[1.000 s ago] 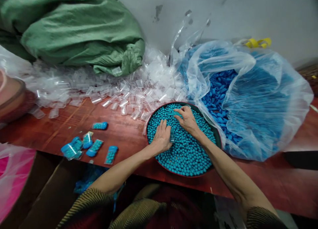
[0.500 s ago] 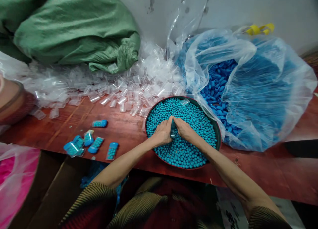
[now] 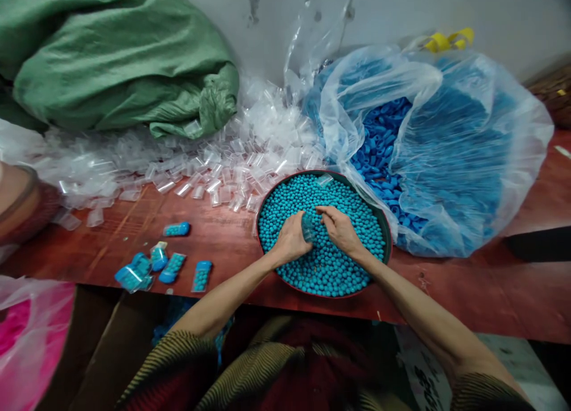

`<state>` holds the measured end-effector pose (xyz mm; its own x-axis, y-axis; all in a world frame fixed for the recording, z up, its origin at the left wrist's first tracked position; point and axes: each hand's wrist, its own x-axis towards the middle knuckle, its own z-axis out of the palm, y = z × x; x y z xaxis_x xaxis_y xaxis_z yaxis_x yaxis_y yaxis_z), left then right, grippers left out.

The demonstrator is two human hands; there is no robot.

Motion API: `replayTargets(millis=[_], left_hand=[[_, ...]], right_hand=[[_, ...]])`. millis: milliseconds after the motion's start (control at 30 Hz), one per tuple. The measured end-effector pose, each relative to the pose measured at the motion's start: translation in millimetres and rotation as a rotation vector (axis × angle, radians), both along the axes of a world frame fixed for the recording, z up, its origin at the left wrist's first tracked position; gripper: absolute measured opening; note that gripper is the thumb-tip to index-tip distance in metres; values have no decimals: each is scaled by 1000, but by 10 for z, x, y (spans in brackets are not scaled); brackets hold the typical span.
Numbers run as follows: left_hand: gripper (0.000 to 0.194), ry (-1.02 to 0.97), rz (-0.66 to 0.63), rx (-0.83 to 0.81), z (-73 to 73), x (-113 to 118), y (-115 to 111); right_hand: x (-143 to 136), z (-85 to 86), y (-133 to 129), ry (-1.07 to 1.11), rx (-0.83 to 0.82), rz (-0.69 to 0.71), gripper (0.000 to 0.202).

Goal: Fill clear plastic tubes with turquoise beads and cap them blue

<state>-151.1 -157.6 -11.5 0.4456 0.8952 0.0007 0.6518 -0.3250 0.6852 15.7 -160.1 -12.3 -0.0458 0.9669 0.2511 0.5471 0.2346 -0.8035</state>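
My left hand [image 3: 291, 239] is closed around a small clear plastic case [image 3: 307, 226] with blue beads showing inside. It is over a round dark basin [image 3: 389, 244] with a red rim, filled with loose turquoise-blue beads [image 3: 330, 274]. Just to the right of the case, my right hand [image 3: 341, 229] has its fingers curled in, low over the beads. Whether a bead sits between those fingertips is too small to tell. Another clear case [image 3: 325, 179] lies on the beads near the far rim.
Several bead-filled cases with blue caps [image 3: 173, 267] lie on the red table [image 3: 107, 232] to the left. Clear empty cases [image 3: 223, 179] are heaped behind, below a green sack [image 3: 129, 60]. A translucent bag [image 3: 468, 161] of blue caps [image 3: 386, 137] stands right of the basin.
My right hand has drawn back to the right, away from the case and my left fingertips. My left hand still holds the case. The view has shifted slightly.
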Motion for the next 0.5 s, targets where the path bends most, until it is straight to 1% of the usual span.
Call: replayTargets(millis=[133,267,400,500], left_hand=[[80,-247,-25,-112,100,-79,-70],[80,-435,-70,-149,114,-118,-146],[81,-508,-48,-182,104,-146,-181],[81,-497,-36,-159,115,-152,-188]], right_hand=[[-45,133,-127,268,-102,-20,26],[-150,197,-158,450,-241,19,25],[-212,222,-195,625,-364,-7,29],[-226,247,-240,700,-438,67,32]])
